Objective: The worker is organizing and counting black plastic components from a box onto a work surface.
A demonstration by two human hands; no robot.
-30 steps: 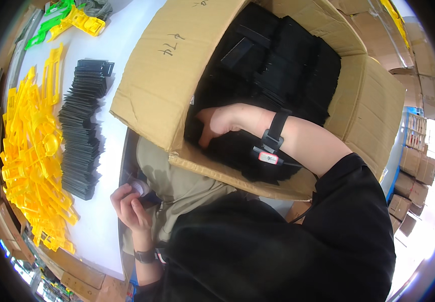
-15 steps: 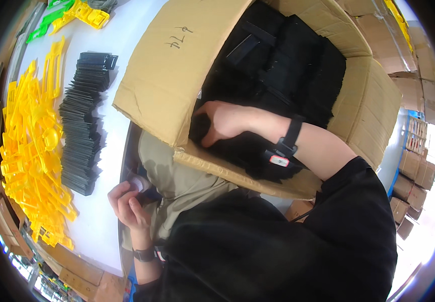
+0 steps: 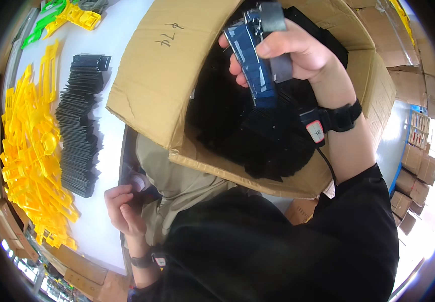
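Above the mouth of a cardboard box (image 3: 149,80), my right hand (image 3: 303,50) is closed on a stack of glossy dark blue-black plastic pieces (image 3: 252,63). A greyish face of the stack shows beside the thumb. Inside the box lie many black pieces (image 3: 257,136), too dark to tell apart. My left hand (image 3: 125,209) rests near the table's edge, its fingers loosely bent and apart, with nothing visible in them. A long row of thin black plates (image 3: 79,126) stands on the white table (image 3: 104,221).
Yellow plastic parts (image 3: 33,156) are heaped along the table's left side. Green parts (image 3: 41,25) lie at its far end. The open box covers much of the space before me. Stacked cartons (image 3: 414,176) stand on the right, with more cardboard (image 3: 84,277) at lower left.
My right hand has risen out of the box's lower left corner toward the upper right, bringing the stack of plastic pieces into view. My left hand has shifted only slightly.
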